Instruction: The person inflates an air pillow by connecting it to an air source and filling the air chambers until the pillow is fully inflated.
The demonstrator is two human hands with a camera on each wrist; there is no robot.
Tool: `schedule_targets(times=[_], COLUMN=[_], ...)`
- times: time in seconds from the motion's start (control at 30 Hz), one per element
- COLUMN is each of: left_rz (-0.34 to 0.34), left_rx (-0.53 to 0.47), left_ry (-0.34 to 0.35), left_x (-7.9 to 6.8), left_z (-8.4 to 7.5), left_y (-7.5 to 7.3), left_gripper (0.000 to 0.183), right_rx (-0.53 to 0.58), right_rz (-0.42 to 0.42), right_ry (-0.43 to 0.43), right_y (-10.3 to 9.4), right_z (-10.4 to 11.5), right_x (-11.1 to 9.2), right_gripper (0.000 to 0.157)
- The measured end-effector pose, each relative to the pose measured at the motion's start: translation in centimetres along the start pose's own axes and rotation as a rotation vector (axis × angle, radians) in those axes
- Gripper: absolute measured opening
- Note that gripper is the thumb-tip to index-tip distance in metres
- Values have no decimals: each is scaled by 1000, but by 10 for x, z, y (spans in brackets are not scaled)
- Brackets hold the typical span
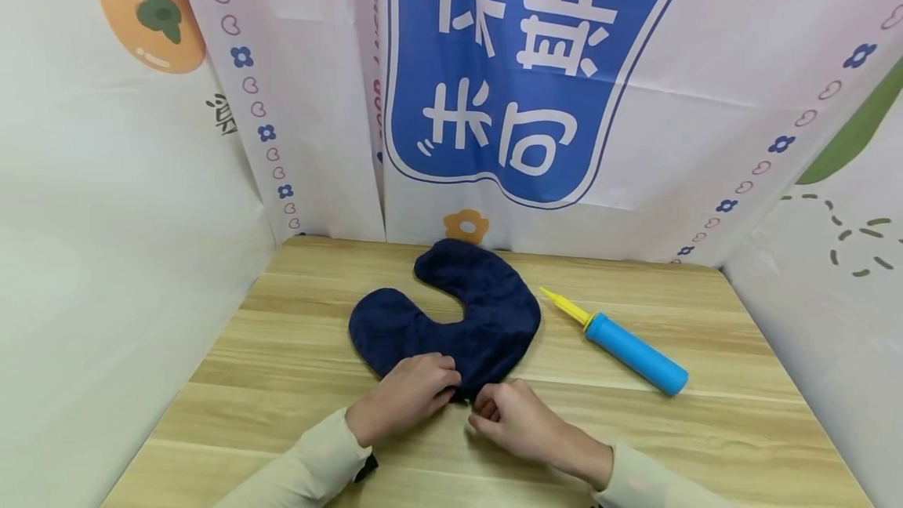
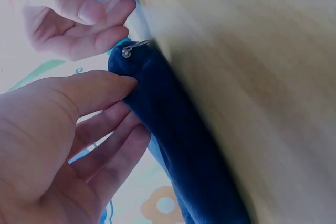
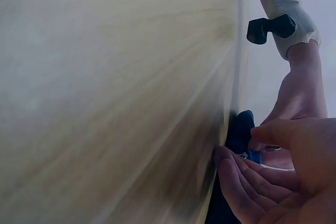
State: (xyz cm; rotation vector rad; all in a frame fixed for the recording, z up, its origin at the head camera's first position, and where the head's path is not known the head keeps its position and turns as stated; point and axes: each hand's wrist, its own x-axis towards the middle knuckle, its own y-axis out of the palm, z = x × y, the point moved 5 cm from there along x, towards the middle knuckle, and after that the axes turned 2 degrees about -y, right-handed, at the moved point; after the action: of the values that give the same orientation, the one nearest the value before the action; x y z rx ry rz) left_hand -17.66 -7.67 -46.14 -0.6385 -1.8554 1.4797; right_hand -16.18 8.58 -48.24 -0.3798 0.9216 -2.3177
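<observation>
Pillow (image 1: 494,328) lies on the table (image 1: 734,414); the left hand (image 1: 412,389) pinches its near edge, the right hand (image 1: 520,420), loosely curved, thumb apart, is beside a metal pull (image 2: 126,52). Fastener work appears underway; pinching that pull seems next.

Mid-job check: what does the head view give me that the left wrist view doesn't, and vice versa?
Only the head view: the full U shape of the navy cushion, the pump's yellow nozzle and the cream sleeves.

Only the left wrist view: a clear look at the metal pull on the cushion's edge, and the palm side of the left hand.

Both: the cushion, the left hand, the right hand, the wooden tabletop and an orange flower on the backdrop.
</observation>
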Motion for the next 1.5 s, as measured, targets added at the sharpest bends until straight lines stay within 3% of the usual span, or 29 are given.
schedule_targets(times=[0.13,0.27,0.47,0.7,0.97,1.07,1.3,1.5], left_rz=[-23,-39,-81,-92,-92,-124,-235,-246], left_rx=[-73,-223,-391,-472,-416,-317,34,120], left_ry=[-4,-50,-108,-155,-149,-126,-1,42], left_x=[1,1,3,4,6,6,6,7], left_z=[5,14,23,26,22,17,-5,-9], left_y=[-6,-15,-28,-34,-34,-33,-32,-25], left_gripper=[7,6,8,8,7,7,31,25], right_rx=[-22,-28,-42,-37,-69,-76,-70,-84], right_rz=[-23,-67,-190,-304,-371,-376,-380,-353], right_ry=[-9,-14,-26,-38,-66,-72,-66,-63], right_y=[-2,-5,-11,-13,-16,-18,-23,-25], right_z=[3,6,12,15,10,9,13,12], right_x=[2,4,6,10,17,18,15,13], right_gripper=[9,8,8,7,7,8,7,9])
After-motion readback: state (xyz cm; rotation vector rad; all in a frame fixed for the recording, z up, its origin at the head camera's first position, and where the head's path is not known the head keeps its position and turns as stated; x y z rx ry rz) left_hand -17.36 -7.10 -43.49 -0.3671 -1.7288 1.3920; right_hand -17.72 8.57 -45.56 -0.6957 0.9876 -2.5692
